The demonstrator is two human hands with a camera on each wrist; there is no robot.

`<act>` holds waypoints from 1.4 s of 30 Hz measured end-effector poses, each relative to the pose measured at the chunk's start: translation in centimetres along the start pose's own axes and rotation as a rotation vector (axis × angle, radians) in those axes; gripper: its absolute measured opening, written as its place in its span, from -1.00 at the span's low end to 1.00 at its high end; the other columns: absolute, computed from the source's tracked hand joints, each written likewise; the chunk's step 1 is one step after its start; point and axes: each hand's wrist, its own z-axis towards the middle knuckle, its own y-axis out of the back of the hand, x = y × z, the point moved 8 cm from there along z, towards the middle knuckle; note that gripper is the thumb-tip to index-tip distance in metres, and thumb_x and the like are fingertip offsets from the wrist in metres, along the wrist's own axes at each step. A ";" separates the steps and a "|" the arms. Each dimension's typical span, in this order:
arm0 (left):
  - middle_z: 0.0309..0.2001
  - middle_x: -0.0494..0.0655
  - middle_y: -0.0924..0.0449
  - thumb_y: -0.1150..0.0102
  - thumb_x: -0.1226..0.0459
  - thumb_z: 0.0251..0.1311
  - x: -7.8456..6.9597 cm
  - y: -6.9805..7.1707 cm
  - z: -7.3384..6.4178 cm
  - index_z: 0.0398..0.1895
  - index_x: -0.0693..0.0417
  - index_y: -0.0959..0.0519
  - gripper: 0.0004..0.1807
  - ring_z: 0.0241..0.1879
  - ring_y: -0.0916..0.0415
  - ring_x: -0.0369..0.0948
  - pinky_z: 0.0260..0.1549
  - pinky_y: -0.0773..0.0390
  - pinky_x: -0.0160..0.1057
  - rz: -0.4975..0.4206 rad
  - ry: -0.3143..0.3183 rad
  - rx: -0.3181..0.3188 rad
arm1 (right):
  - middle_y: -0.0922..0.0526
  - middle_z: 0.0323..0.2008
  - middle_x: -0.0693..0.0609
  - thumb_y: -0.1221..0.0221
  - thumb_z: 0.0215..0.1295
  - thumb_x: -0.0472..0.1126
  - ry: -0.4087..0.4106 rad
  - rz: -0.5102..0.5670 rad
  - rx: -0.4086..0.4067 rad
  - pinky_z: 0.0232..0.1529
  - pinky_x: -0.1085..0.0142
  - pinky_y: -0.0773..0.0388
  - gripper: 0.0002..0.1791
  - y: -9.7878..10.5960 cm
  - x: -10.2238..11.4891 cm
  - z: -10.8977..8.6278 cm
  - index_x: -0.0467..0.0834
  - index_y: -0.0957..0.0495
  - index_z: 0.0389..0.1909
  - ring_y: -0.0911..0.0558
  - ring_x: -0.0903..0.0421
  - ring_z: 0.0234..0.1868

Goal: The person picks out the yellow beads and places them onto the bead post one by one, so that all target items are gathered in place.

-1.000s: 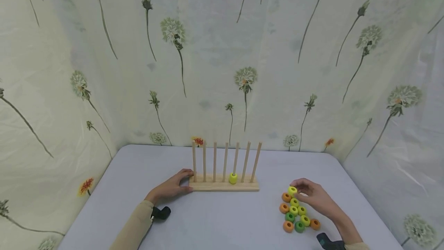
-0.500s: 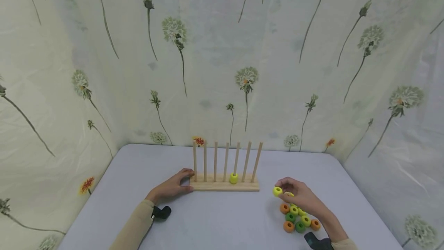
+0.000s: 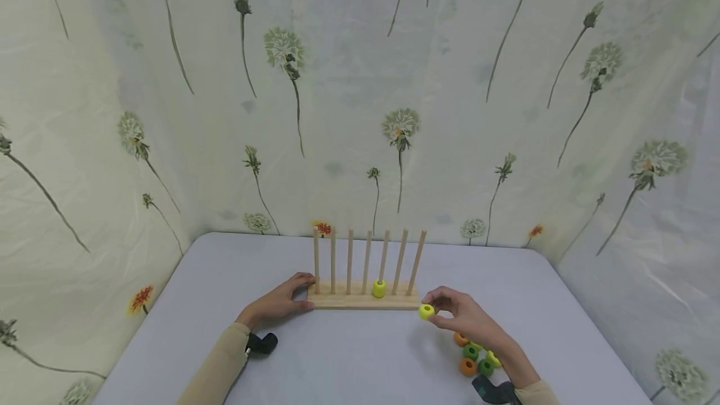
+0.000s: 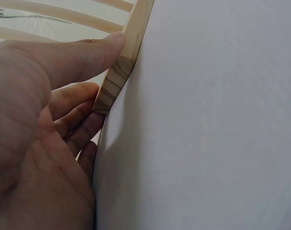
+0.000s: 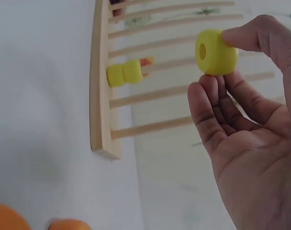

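Note:
A wooden peg rack [image 3: 364,302] with a row of upright pegs stands on the table. My left hand [image 3: 283,299] holds its left end; the left wrist view shows the thumb on the front edge of the base [image 4: 117,79] and fingers behind. Between thumb and fingers, my right hand [image 3: 462,316] pinches a yellow bead [image 3: 426,312] above the table, near the rack's right end. In the right wrist view the held bead [image 5: 216,51] shows its hole. Two yellow beads [image 5: 124,73] sit stacked at the bottom of one peg, third from the right.
Orange, green and yellow beads lie loose on the white table [image 3: 349,361] at the right, among them a green bead [image 3: 485,367] and an orange bead [image 3: 467,367]. My right forearm partly covers them. A dandelion-patterned curtain [image 3: 337,111] hangs behind the table.
My right hand has picked a yellow bead from the loose group and carried it left to near the rack's right end. The left hand stays on the rack.

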 end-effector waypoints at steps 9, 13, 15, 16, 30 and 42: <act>0.47 0.03 -0.07 -0.27 0.04 0.20 -0.1 0.0 -0.1 0.37 0.00 -0.32 -0.31 0.48 0.06 0.12 0.38 -0.04 0.22 0.006 -0.001 -0.002 | -0.57 -0.05 -0.10 -0.29 0.23 -0.15 0.076 -0.027 0.005 -0.07 0.42 -0.58 -0.66 -1.3 1.6 1.2 -0.20 -0.51 -0.03 -0.60 0.22 -0.11; 0.46 0.02 -0.08 -0.27 0.04 0.19 -0.1 0.1 -0.1 0.37 -0.01 -0.32 -0.31 0.48 0.04 0.11 0.37 -0.05 0.23 0.013 -0.010 -0.005 | -0.58 -0.06 -0.07 -0.29 0.24 -0.14 0.091 -0.042 -0.011 -0.07 0.41 -0.58 -0.66 -1.4 2.3 1.7 -0.19 -0.50 -0.03 -0.60 0.22 -0.11; 0.46 0.01 -0.09 -0.27 0.04 0.20 0.0 0.1 -0.1 0.37 -0.02 -0.32 -0.32 0.48 0.04 0.11 0.37 -0.05 0.23 0.015 -0.013 -0.004 | -0.58 -0.06 -0.07 -0.29 0.24 -0.14 0.094 -0.044 -0.018 -0.06 0.41 -0.57 -0.67 -1.4 2.7 1.9 -0.19 -0.50 -0.04 -0.60 0.20 -0.11; 0.46 0.01 -0.09 -0.27 0.04 0.20 0.0 0.1 -0.1 0.37 -0.02 -0.32 -0.32 0.48 0.03 0.11 0.37 -0.05 0.23 0.013 -0.013 -0.004 | -0.58 -0.07 -0.07 -0.29 0.24 -0.14 0.096 -0.047 -0.019 -0.06 0.41 -0.58 -0.67 -1.4 2.8 2.1 -0.19 -0.50 -0.04 -0.60 0.20 -0.11; 0.46 -0.01 -0.09 -0.28 0.04 0.19 -0.1 0.2 -0.1 0.36 -0.03 -0.33 -0.32 0.48 0.05 0.10 0.38 -0.03 0.22 -0.002 -0.013 -0.004 | -0.58 -0.05 0.00 -0.31 0.22 -0.16 0.165 -0.006 -0.104 0.02 0.41 -0.56 -0.69 -0.3 6.2 3.3 -0.06 -0.52 -0.04 -0.60 0.16 -0.02; 0.47 0.00 -0.08 -0.29 0.03 0.17 0.1 0.1 0.1 0.36 -0.03 -0.33 -0.31 0.49 0.06 0.11 0.38 -0.03 0.23 -0.007 -0.001 -0.001 | -0.59 -0.03 -0.03 -0.29 0.24 -0.15 0.208 -0.023 -0.165 -0.01 0.43 -0.56 -0.70 0.8 8.3 4.6 -0.10 -0.52 -0.04 -0.62 0.17 -0.04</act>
